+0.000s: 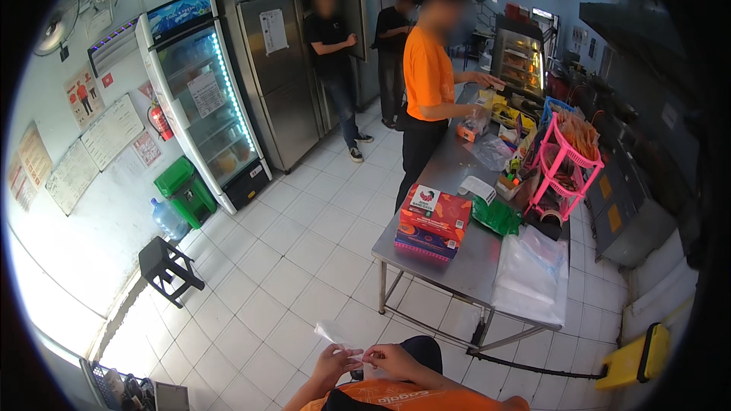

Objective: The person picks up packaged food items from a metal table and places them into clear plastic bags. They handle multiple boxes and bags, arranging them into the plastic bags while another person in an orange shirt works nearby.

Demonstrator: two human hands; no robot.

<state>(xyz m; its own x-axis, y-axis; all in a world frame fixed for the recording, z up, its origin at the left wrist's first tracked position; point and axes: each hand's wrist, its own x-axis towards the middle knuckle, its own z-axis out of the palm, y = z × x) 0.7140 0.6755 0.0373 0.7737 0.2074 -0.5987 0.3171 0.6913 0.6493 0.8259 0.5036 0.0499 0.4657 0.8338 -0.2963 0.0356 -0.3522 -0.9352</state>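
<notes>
A clear plastic bag (334, 334) hangs between my two hands, low in the picture and close to my body. My left hand (338, 361) pinches its edge between thumb and fingers. At the right of it, my right hand (389, 358) grips the same bag with the fingertips, nearly touching the left. Beyond my hands, a steel table (394, 245) bears stacked red and purple printed cardboard boxes (434, 220). A pile of clear plastic bags (528, 279) lies on the table's near right corner, with a green plastic bag (497, 216) behind it.
A person in an orange shirt (425, 68) handles a bag at the table's left side; two people in black stand by steel refrigerators (280, 63). A pink tiered rack (565, 165) stands on the table. A black stool (165, 265) and green bin (185, 191) are at left, a yellow container (631, 357) at right.
</notes>
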